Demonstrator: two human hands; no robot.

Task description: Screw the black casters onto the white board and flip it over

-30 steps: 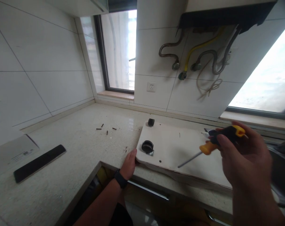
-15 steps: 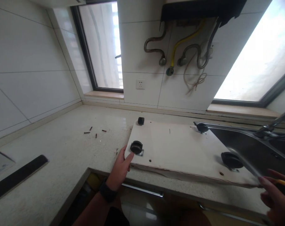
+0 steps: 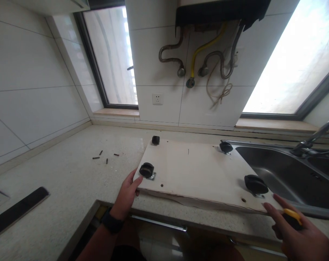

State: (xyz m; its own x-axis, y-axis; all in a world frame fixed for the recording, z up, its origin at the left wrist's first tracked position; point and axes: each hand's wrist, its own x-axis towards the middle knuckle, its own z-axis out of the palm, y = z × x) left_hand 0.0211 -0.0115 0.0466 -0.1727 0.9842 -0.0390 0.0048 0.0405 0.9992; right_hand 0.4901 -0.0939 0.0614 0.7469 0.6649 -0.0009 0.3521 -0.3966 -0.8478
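Note:
A white board (image 3: 197,174) lies flat on the countertop with black caster wheels at its corners; the near-left caster (image 3: 146,170) and the near-right caster (image 3: 255,184) are closest to me. My left hand (image 3: 126,194) grips the board's near-left corner, thumb by the caster. My right hand (image 3: 297,235) is at the bottom right, closed around a screwdriver with a yellow and black handle (image 3: 291,217), its index finger touching the board's near-right corner. The shaft is hidden.
A steel sink (image 3: 284,174) with a tap (image 3: 313,139) sits right of the board. Several small dark screws (image 3: 104,156) lie on the counter at left, and a black strip (image 3: 16,212) lies farther left. A wall socket (image 3: 157,99) and hoses hang behind.
My right hand dropped from in front of me, where it held the screwdriver up, down to the board's near-right corner. The view shifted right, revealing the sink. My left hand stays on the corner.

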